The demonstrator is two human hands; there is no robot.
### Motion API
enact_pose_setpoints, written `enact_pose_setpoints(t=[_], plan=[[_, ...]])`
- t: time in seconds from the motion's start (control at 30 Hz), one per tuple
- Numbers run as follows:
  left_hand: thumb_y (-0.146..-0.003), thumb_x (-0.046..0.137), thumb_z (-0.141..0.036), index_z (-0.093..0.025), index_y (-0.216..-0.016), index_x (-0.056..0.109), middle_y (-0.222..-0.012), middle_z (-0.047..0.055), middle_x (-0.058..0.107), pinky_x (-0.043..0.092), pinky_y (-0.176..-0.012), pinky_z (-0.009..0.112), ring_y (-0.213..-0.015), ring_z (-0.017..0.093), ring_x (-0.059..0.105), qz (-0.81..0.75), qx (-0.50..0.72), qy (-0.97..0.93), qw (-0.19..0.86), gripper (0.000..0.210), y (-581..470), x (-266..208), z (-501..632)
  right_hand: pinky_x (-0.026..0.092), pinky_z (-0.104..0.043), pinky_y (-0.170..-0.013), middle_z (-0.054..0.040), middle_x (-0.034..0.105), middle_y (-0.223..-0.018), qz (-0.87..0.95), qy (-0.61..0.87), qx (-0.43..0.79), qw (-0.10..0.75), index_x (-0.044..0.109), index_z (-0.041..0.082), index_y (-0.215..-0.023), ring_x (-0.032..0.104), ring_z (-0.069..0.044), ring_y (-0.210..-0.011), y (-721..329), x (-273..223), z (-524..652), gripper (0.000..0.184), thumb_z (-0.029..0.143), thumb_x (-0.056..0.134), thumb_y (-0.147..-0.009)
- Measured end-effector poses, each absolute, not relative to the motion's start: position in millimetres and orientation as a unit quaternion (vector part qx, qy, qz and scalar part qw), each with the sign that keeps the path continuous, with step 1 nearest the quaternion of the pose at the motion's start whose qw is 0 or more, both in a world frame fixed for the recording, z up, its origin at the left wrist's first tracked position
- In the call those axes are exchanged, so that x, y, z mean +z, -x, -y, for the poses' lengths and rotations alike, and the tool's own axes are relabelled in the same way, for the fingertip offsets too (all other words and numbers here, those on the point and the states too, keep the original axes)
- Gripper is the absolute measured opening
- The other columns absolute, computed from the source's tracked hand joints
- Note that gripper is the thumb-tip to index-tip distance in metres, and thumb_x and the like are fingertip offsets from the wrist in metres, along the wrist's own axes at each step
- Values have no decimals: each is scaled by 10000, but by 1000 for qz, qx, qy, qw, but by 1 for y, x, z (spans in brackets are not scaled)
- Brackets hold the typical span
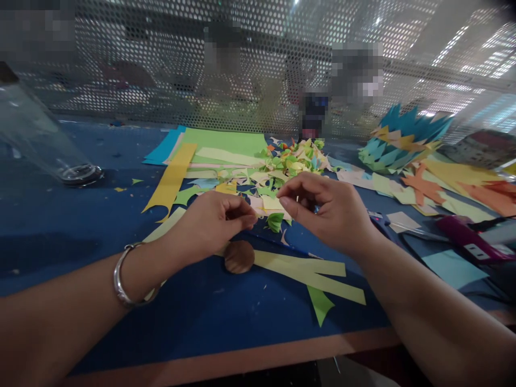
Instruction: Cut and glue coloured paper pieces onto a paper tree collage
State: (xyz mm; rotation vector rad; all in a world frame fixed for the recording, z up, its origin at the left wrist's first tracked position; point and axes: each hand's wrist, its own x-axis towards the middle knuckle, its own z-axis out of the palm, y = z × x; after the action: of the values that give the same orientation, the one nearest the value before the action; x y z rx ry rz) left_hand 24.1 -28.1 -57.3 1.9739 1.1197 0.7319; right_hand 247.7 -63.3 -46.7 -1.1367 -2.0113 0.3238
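My left hand (213,223), with a silver bangle on its wrist, has thumb and fingers pinched together above the paper scraps. Whatever lies between those fingertips is too small to make out. Across a short gap, my right hand (326,209) is curled with thumb and forefinger close together, and its hold is equally unclear. Between the two hands lies a small pleated green paper piece (275,222). Just below my left hand sits a brown round object (239,257) beside pale yellow paper strips (310,269). A pile of small folded paper pieces (302,156) is beyond my right hand.
Coloured sheets (229,142) and a yellow strip (169,180) lie at the back left. A clear glass bottle or jar (44,134) stands far left. At right are a spiky paper bowl (403,140), a purple tool (463,236) and cables. Perforated metal (169,80) borders the blue table (121,333).
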Motion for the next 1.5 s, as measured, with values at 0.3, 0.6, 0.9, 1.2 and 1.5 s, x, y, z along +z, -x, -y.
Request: enact_pose_setpoints(t=[0.3, 0.6, 0.9, 1.2, 1.5], plan=[[-904, 612, -397, -253, -894, 810, -747, 13, 749, 363, -566, 286, -634, 175, 624, -434, 241, -838, 226, 245, -20, -63, 20, 335, -250, -535, -2, 641, -724, 825, 517, 101, 204, 688, 190, -868, 510, -116, -594, -260, -48, 52, 65, 239, 645, -865], [-906, 634, -425, -206, -1019, 722, -930, 68, 766, 518, -736, 318, -826, 217, 703, -411, 308, -793, 327, 261, -22, -58, 25, 330, -247, -532, 15, 599, -654, 818, 508, 88, 254, 676, 183, -818, 485, -102, -550, -258, -47, 53, 73, 212, 634, -869], [-808, 768, -328, -204, -1110, 607, -989, 73, 754, 557, -787, 333, -933, 221, 723, -374, 326, -690, 527, 364, -32, -63, 37, 391, -226, -528, 3, 603, -742, 810, 444, 112, 366, 679, 177, -864, 499, -92, -586, -247, -48, 62, 77, 205, 629, -915], [-797, 794, -276, -188, -968, 673, -917, 2, 705, 561, -776, 265, -837, 134, 704, -360, 386, -555, 643, 227, -35, -57, 38, 422, -224, -542, 3, 610, -759, 810, 427, 123, 381, 676, 166, -894, 507, -83, -589, -241, -48, 65, 69, 212, 632, -919], [-752, 818, -306, -173, -859, 728, -796, 8, 699, 545, -744, 283, -740, 143, 649, -378, 392, -627, 557, 192, -32, -58, 36, 415, -215, -507, -1, 614, -744, 796, 441, 161, 382, 669, 173, -891, 498, -85, -563, -241, -48, 66, 112, 282, 658, -914]])
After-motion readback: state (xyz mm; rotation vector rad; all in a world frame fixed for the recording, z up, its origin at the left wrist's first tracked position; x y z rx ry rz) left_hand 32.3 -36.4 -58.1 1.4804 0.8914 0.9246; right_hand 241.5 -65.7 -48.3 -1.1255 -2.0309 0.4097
